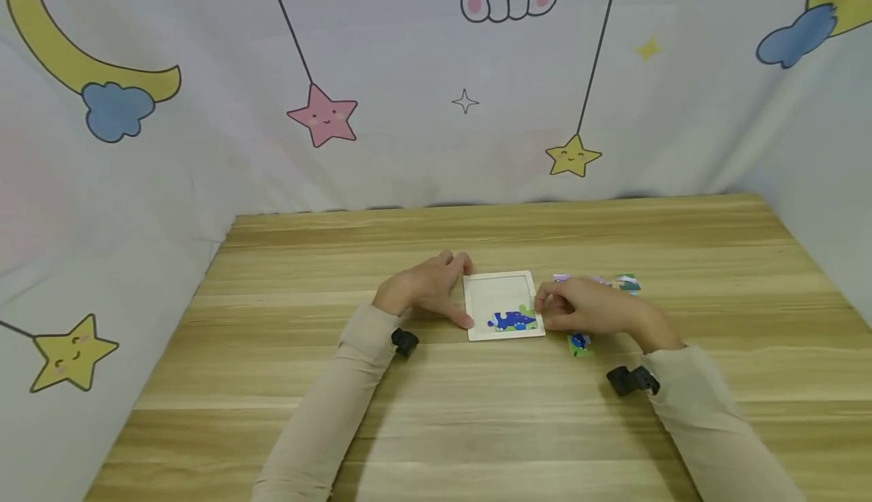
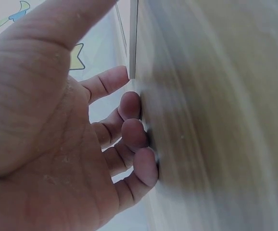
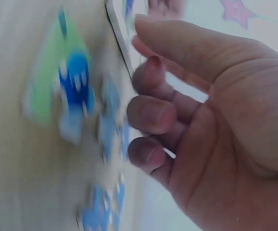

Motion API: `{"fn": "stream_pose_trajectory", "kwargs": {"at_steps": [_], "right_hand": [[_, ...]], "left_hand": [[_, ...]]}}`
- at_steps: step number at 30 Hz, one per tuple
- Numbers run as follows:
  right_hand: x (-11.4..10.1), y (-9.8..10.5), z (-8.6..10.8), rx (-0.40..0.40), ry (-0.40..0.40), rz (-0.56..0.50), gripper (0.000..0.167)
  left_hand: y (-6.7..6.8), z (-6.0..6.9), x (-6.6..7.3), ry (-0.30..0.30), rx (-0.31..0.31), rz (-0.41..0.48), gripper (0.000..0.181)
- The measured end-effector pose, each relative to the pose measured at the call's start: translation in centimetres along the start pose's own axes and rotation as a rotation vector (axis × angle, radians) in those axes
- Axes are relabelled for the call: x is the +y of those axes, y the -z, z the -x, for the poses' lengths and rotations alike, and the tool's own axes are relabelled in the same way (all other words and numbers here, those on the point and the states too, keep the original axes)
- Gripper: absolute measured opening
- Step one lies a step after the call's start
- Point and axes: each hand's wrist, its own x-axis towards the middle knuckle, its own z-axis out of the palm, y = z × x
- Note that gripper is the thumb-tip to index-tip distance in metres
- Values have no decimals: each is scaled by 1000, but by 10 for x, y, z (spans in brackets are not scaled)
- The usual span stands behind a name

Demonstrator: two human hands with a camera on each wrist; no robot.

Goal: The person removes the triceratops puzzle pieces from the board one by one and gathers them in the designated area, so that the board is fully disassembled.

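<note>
A square white puzzle tray [image 1: 500, 290] lies on the table between the hands. Joined puzzle pieces [image 1: 512, 321], blue with some green, sit along its lower right part. My left hand [image 1: 432, 286] rests at the tray's left edge, thumb and index finger spread towards its two left corners; the other fingertips touch the table in the left wrist view. At the tray's right edge is my right hand [image 1: 589, 305], its fingers loosely bent, with nothing visible between them. A loose green-and-blue puzzle piece [image 1: 580, 344] lies just below that hand.
Several more loose pieces lie beyond the right hand, among them a green-and-white piece [image 1: 628, 283]. Blue pieces [image 3: 96, 209] show blurred in the right wrist view. A white curtain [image 1: 409, 146] with stars and moons hangs behind the wooden table [image 1: 477, 426].
</note>
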Motion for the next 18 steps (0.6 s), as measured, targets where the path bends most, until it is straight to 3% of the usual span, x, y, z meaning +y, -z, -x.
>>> {"fn": "stream_pose_trajectory", "kwargs": {"at_steps": [7, 18], "right_hand": [[-13, -14, -18, -12, 15, 6, 28], [-17, -23, -35, -19, 40, -8, 23]], "left_hand": [[-3, -4, 3, -17, -5, 3, 82], [0, -1, 2, 23, -5, 4, 83]]}}
